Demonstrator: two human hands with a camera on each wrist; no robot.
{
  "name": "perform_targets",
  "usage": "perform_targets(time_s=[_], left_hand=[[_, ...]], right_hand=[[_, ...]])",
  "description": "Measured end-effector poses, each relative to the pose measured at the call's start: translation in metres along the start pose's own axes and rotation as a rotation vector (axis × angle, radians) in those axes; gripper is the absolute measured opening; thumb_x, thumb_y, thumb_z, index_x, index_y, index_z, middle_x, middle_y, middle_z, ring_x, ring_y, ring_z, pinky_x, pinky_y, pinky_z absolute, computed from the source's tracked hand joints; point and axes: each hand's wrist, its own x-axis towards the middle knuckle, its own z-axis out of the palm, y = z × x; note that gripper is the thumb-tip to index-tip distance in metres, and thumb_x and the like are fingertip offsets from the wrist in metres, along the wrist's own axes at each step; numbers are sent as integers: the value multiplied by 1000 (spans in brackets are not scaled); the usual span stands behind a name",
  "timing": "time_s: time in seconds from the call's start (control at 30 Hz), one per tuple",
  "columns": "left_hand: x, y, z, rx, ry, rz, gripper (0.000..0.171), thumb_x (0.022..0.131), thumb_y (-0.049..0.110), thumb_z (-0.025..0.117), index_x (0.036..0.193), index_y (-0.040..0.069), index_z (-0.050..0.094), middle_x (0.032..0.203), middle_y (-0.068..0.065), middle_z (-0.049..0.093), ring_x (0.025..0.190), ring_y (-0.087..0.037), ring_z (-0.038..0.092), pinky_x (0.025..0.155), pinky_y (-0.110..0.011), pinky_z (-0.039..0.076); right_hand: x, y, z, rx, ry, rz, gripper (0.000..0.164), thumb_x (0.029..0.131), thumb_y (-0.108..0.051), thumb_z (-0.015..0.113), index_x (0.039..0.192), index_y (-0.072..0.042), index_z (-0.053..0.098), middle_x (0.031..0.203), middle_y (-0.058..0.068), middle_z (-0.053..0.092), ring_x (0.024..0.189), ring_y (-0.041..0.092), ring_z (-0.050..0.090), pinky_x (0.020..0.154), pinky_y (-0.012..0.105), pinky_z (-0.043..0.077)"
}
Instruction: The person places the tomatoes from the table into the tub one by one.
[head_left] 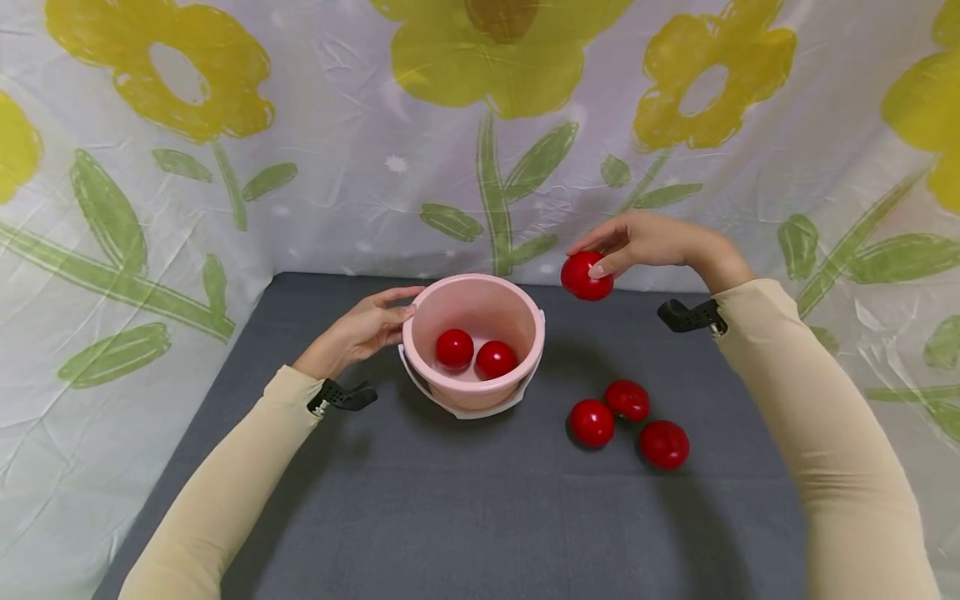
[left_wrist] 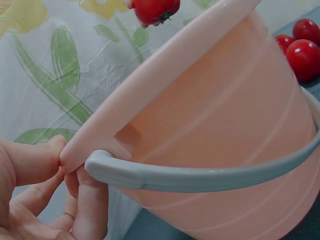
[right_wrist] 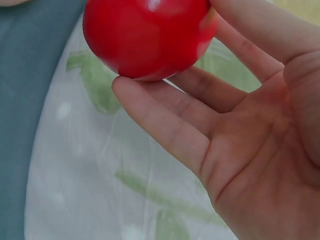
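A pink bucket (head_left: 471,292) with a white handle (left_wrist: 200,179) stands on the dark table, and two tomatoes (head_left: 454,349) lie inside it. On the bucket's left side my left hand (head_left: 363,329) pinches the rim between thumb and fingers, close to where the handle joins. My right hand (head_left: 652,240) holds a red tomato (head_left: 583,279) by its fingertips, up in the air to the right of the bucket. That tomato (right_wrist: 150,37) sits between thumb and fingers in the right wrist view, away from the palm.
Three more tomatoes (head_left: 628,401) lie close together on the grey tabletop (head_left: 480,517), right of the bucket and nearer to me. A white curtain (head_left: 337,150) with yellow flowers hangs behind the table and along both sides.
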Motion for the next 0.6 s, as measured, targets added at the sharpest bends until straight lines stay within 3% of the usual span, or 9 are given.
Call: perform_targets(time_s=[0.6], left_hand=[[-4,1,-2,-23,-2,0,55,102,6,50,154,10,34,115,2,65,89,-8,69,75,-25,61]], right_hand=[[50,-41,21,62,-159,-88,46,92,-20,71,137,-16,60,132,10,65,116,23,64,92,41,59]])
